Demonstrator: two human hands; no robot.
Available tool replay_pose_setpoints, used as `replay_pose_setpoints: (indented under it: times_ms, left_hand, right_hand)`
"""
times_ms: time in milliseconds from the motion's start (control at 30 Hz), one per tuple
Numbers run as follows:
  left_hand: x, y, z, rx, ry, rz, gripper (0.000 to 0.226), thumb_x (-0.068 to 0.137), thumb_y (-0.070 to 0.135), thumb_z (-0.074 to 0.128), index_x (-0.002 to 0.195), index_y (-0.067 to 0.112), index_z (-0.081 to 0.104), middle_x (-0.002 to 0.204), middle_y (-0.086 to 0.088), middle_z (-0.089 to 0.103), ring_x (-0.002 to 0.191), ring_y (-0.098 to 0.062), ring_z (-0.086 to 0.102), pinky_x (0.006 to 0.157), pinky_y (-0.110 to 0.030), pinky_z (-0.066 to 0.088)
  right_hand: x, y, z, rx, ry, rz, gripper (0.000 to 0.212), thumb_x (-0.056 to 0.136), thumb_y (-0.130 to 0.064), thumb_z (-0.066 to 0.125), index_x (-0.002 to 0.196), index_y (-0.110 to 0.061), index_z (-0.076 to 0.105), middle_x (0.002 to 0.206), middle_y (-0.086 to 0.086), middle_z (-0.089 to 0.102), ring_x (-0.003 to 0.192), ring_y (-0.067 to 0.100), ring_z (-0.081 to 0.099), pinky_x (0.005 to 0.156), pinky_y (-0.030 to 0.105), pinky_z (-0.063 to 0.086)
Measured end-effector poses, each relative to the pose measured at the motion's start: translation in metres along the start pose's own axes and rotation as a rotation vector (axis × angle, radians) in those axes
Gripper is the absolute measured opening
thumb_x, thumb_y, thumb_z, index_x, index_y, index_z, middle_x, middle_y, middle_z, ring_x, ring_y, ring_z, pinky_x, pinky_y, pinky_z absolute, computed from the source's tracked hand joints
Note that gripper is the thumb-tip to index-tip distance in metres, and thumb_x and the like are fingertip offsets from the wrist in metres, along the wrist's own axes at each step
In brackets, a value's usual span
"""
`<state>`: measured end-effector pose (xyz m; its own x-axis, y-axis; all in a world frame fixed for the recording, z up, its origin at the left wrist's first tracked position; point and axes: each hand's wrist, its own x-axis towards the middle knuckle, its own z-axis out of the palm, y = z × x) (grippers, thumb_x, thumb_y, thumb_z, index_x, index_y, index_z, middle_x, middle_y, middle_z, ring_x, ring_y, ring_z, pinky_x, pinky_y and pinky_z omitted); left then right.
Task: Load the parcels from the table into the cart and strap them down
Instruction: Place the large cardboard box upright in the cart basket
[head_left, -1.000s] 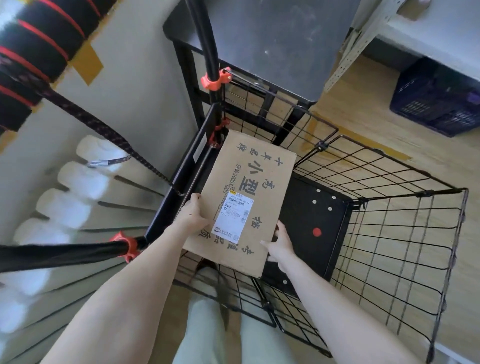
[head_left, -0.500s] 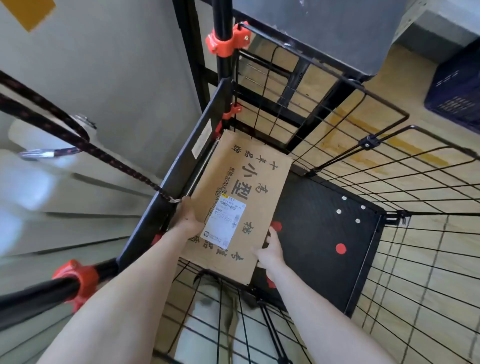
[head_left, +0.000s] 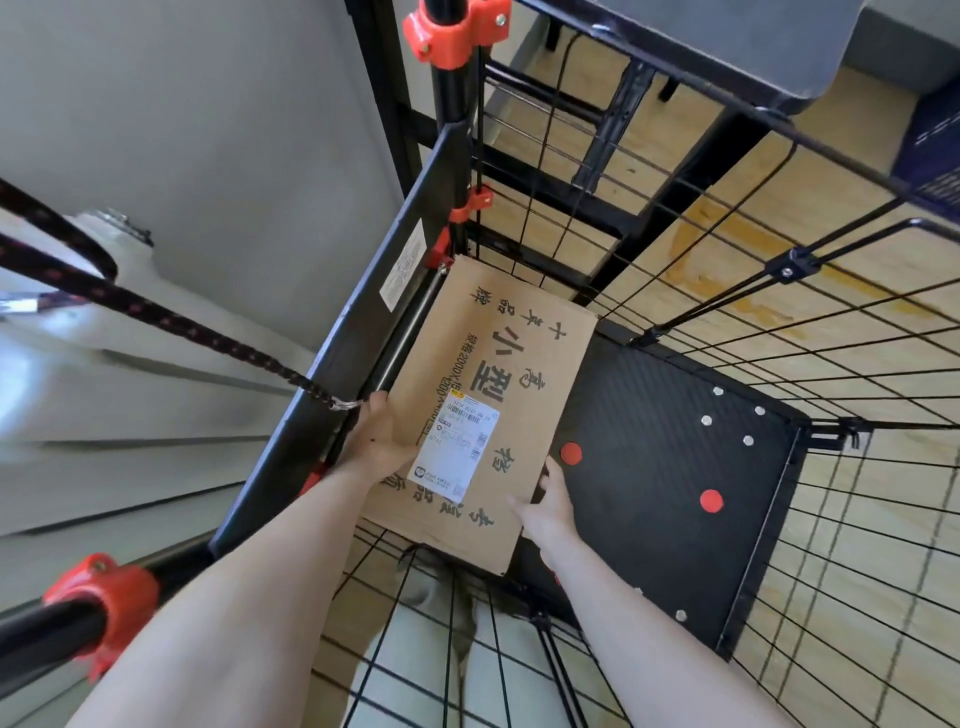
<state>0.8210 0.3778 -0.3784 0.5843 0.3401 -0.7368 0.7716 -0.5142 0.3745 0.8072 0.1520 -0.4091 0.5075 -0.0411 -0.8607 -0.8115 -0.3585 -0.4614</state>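
Note:
A flat brown cardboard parcel (head_left: 514, 374) with black print and a white shipping label lies low in the left side of the black wire cart (head_left: 810, 431), over its black floor plate (head_left: 670, 467). My left hand (head_left: 382, 441) grips the parcel's left edge beside the label. My right hand (head_left: 548, 501) holds its right edge, thumb on top. A black and red elastic strap (head_left: 171, 317) runs from the upper left to a metal hook on the cart's left frame bar.
The cart's wire walls surround the parcel on all sides. A black frame post with red clamps (head_left: 454, 31) rises at the back left. A dark table top (head_left: 727, 36) overhangs the cart's far side. A pale wall is at left, wooden floor at right.
The parcel has gone down deeper into the cart with both hands on it, and the view has moved closer and lower over the cart floor.

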Motion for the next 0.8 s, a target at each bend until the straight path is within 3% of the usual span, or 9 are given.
replay_pose_setpoints:
  times_ms: [133, 200, 367, 533, 633, 800]
  left_hand:
    - [0.005, 0.000, 0.002, -0.012, -0.012, 0.038, 0.066, 0.078, 0.005, 0.071, 0.132, 0.015, 0.036, 0.109, 0.003, 0.045, 0.096, -0.018, 0.053, 0.059, -0.021, 0.044]
    - [0.012, 0.003, 0.003, -0.025, -0.007, 0.058, 0.067, 0.077, 0.005, 0.072, 0.133, 0.015, 0.036, 0.112, 0.000, 0.047, 0.099, -0.020, 0.054, 0.058, -0.021, 0.044]
    - [0.027, 0.001, 0.002, 0.054, -0.020, 0.033, 0.074, 0.080, 0.005, 0.069, 0.140, 0.014, 0.027, 0.128, -0.005, 0.041, 0.106, -0.020, 0.047, 0.073, -0.030, 0.046]
    - [0.030, -0.013, 0.015, 0.043, -0.073, 0.004, 0.071, 0.080, 0.002, 0.066, 0.137, 0.017, 0.026, 0.113, 0.001, 0.040, 0.103, -0.020, 0.049, 0.074, -0.032, 0.051]
    - [0.033, -0.016, 0.021, 0.071, -0.056, 0.019, 0.075, 0.079, 0.001, 0.066, 0.141, 0.011, 0.025, 0.118, -0.003, 0.041, 0.102, -0.018, 0.046, 0.086, -0.036, 0.051]
    - [0.040, -0.017, 0.024, 0.130, -0.043, 0.013, 0.074, 0.080, 0.002, 0.066, 0.141, 0.007, 0.025, 0.122, -0.012, 0.044, 0.103, -0.026, 0.053, 0.086, -0.043, 0.053]
  right_hand:
    - [0.002, 0.003, -0.010, -0.006, 0.024, -0.011, 0.078, 0.087, 0.002, 0.063, 0.146, -0.034, 0.028, 0.127, -0.006, 0.052, 0.121, 0.018, 0.051, 0.104, 0.047, 0.045]
    - [0.005, 0.003, -0.010, 0.008, 0.025, -0.005, 0.078, 0.088, 0.002, 0.063, 0.146, -0.037, 0.028, 0.127, -0.008, 0.052, 0.121, 0.019, 0.051, 0.102, 0.051, 0.046]
    - [0.009, 0.003, 0.005, 0.010, 0.019, -0.024, 0.076, 0.089, 0.004, 0.059, 0.146, -0.034, 0.027, 0.101, -0.025, 0.050, 0.114, 0.015, 0.053, 0.102, 0.049, 0.046]
    - [0.014, 0.010, 0.008, -0.024, 0.063, -0.033, 0.076, 0.087, 0.005, 0.058, 0.146, -0.032, 0.028, 0.108, -0.014, 0.054, 0.114, 0.014, 0.053, 0.103, 0.039, 0.045]
    - [0.014, 0.011, 0.007, -0.048, 0.066, -0.057, 0.075, 0.087, 0.004, 0.058, 0.146, -0.032, 0.028, 0.108, -0.014, 0.051, 0.112, 0.013, 0.052, 0.099, 0.031, 0.042]
    - [0.016, 0.009, 0.005, -0.094, 0.065, -0.069, 0.075, 0.087, 0.003, 0.061, 0.146, -0.030, 0.029, 0.109, -0.014, 0.049, 0.111, 0.009, 0.048, 0.098, 0.029, 0.039]
